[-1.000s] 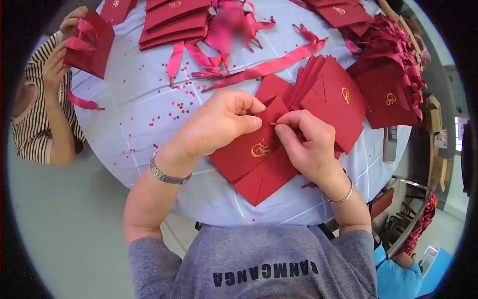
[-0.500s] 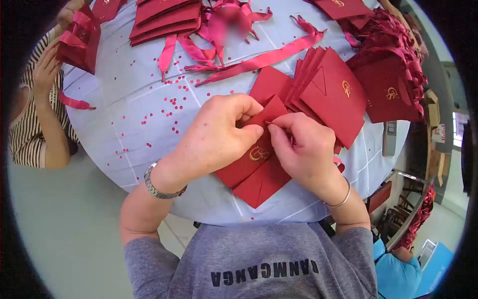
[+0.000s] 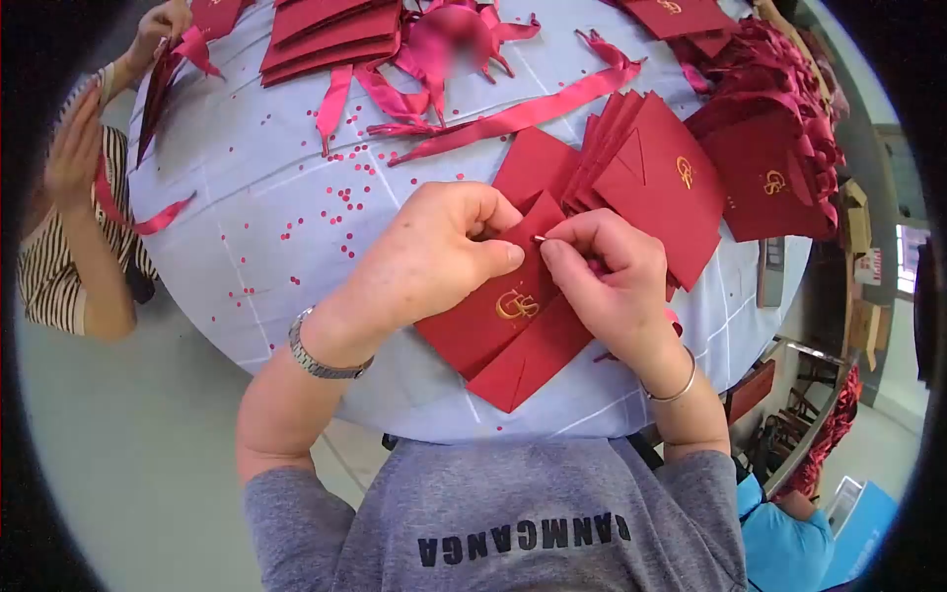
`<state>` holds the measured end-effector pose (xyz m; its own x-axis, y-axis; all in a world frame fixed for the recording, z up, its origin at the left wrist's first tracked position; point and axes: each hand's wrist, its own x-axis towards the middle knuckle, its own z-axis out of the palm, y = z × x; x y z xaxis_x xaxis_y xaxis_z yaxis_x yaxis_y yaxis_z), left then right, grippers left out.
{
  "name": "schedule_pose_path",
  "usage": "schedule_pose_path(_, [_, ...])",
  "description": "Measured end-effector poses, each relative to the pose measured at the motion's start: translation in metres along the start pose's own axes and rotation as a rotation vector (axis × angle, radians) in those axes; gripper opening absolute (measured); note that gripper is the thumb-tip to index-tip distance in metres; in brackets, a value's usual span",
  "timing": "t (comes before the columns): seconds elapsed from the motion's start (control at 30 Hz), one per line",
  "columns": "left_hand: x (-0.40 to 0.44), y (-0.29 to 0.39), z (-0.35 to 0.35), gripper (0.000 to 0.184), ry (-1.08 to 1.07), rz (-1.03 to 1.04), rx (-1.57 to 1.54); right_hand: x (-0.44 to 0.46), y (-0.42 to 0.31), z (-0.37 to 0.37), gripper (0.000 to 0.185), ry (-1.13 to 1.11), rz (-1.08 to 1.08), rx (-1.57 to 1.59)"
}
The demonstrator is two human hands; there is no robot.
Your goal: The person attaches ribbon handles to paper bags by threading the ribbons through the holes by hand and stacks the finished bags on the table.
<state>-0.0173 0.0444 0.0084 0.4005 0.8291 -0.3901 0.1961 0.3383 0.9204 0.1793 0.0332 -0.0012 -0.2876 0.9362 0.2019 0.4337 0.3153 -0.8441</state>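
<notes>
A red paper bag with a gold logo lies on the cloth beneath my hands, its top edge between them. My left hand, a watch on its wrist, pinches the bag near its top left edge. My right hand pinches the tip of a thin ribbon end at the top of the bag; most of the ribbon is hidden behind the hand. Right beside them is a fanned stack of red bags with gold logos.
Pink ribbons and stacked red bags lie farther back on the white tablecloth, with scattered red dots. More ribboned bags stand right. Another person's hand and striped shirt are at the left. A phone-like device lies near the right edge.
My right hand has shifted slightly at the bag's top, where a small ribbon tip now shows. The other person's bag at the left has been turned edge-on and their hands have moved.
</notes>
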Motion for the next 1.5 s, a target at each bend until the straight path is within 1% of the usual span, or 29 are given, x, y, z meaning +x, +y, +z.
schedule_pose_path(0.07, [-0.001,0.001,0.001,0.018,-0.001,-0.006,-0.043,0.002,0.000,-0.001,0.005,-0.019,-0.039,-0.025])
schedule_pose_path(0.13, [-0.002,0.000,0.003,0.017,0.022,0.011,-0.082,0.004,-0.001,-0.002,0.005,-0.048,-0.165,-0.085])
schedule_pose_path(0.17, [-0.001,-0.002,0.005,0.017,0.022,0.010,-0.083,0.002,-0.003,-0.001,0.005,-0.049,-0.165,-0.085])
schedule_pose_path(0.23, [0.000,-0.007,0.009,0.018,0.103,0.151,-0.031,-0.001,-0.007,0.003,0.005,0.010,-0.059,-0.116])
schedule_pose_path(0.27, [-0.002,-0.006,0.010,0.018,0.104,0.152,-0.031,0.000,-0.008,0.004,0.005,0.010,-0.061,-0.117])
schedule_pose_path(0.33, [-0.006,-0.002,0.013,0.017,0.131,0.146,0.111,0.002,-0.011,0.005,0.007,0.017,-0.043,-0.168])
schedule_pose_path(0.37, [-0.007,-0.003,0.014,0.017,0.131,0.148,0.112,0.001,-0.010,0.005,0.007,0.018,-0.044,-0.169])
schedule_pose_path(0.43, [-0.009,-0.003,0.017,0.020,0.210,0.215,0.258,0.002,-0.007,0.004,0.010,-0.020,-0.310,-0.430])
schedule_pose_path(0.47, [-0.011,-0.003,0.019,0.020,0.211,0.217,0.262,0.001,-0.011,0.003,0.010,-0.054,-0.333,-0.500])
schedule_pose_path(0.5, [-0.013,-0.003,0.022,0.020,0.262,0.320,0.372,-0.001,-0.015,0.002,0.010,-0.050,-0.332,-0.498])
schedule_pose_path(0.53, [-0.014,-0.003,0.025,0.021,0.314,0.426,0.480,-0.001,-0.020,0.001,0.010,-0.088,-0.341,-0.571])
schedule_pose_path(0.6, [-0.016,-0.005,0.030,0.020,0.330,0.464,0.520,-0.002,-0.027,-0.001,0.011,-0.145,-0.339,-0.653])
schedule_pose_path(0.63, [-0.016,-0.006,0.032,0.019,0.347,0.498,0.558,-0.003,-0.026,0.001,0.011,-0.142,-0.339,-0.655])
schedule_pose_path(0.7, [-0.017,-0.007,0.034,0.018,0.351,0.486,0.579,-0.004,-0.023,0.005,0.013,-0.110,-0.291,-0.598])
schedule_pose_path(0.77, [-0.018,-0.006,0.033,0.017,0.295,0.493,0.650,-0.005,-0.025,0.004,0.013,-0.117,-0.262,-0.571])
schedule_pose_path(0.83, [-0.019,-0.003,0.029,0.019,0.276,0.478,0.612,-0.004,-0.025,0.004,0.013,-0.126,-0.236,-0.541])
schedule_pose_path(0.9, [-0.019,0.000,0.024,0.020,0.266,0.471,0.572,0.001,-0.021,0.003,0.020,-0.061,-0.102,-0.242])
schedule_pose_path(0.93, [-0.018,0.001,0.021,0.022,0.224,0.459,0.507,0.003,-0.032,-0.003,0.031,-0.122,0.028,-0.232])
schedule_pose_path(0.97, [-0.018,0.001,0.018,0.024,0.180,0.446,0.442,0.004,-0.030,-0.004,0.031,-0.120,0.023,-0.234])
schedule_pose_path(1.0, [-0.018,0.002,0.016,0.024,0.180,0.451,0.444,0.006,-0.024,-0.006,0.032,-0.174,-0.057,-0.222])
schedule_pose_path(1.03, [-0.018,0.003,0.013,0.024,0.128,0.406,0.404,0.007,-0.019,-0.007,0.033,-0.228,-0.136,-0.209])
schedule_pose_path(1.07, [-0.018,0.004,0.011,0.025,0.075,0.359,0.362,0.005,-0.017,-0.008,0.036,-0.222,-0.090,-0.193])
schedule_pose_path(1.1, [-0.016,0.002,0.009,0.025,0.074,0.360,0.364,0.004,-0.018,-0.009,0.036,-0.220,-0.090,-0.193])
schedule_pose_path(1.17, [-0.009,-0.005,0.005,0.022,0.022,0.253,0.069,0.002,-0.021,-0.010,0.042,-0.213,-0.046,-0.221])
schedule_pose_path(1.2, [-0.008,0.006,0.001,0.020,-0.048,0.086,0.032,0.001,-0.022,-0.010,0.042,-0.212,-0.050,-0.221])
schedule_pose_path(1.33, [-0.004,0.000,0.002,0.017,-0.022,0.151,0.028,0.000,-0.015,-0.008,0.046,-0.233,-0.001,-0.139])
schedule_pose_path(1.4, [-0.006,0.003,0.001,0.014,0.048,0.276,0.374,-0.001,-0.012,-0.008,0.046,-0.248,0.012,-0.101])
schedule_pose_path(1.43, [-0.005,0.002,0.001,0.014,0.048,0.273,0.373,-0.001,-0.012,-0.007,0.046,-0.249,0.006,-0.114])
schedule_pose_path(1.5, [-0.004,-0.002,0.001,0.013,0.084,0.472,0.513,-0.003,-0.010,-0.006,0.046,-0.253,0.003,-0.124])
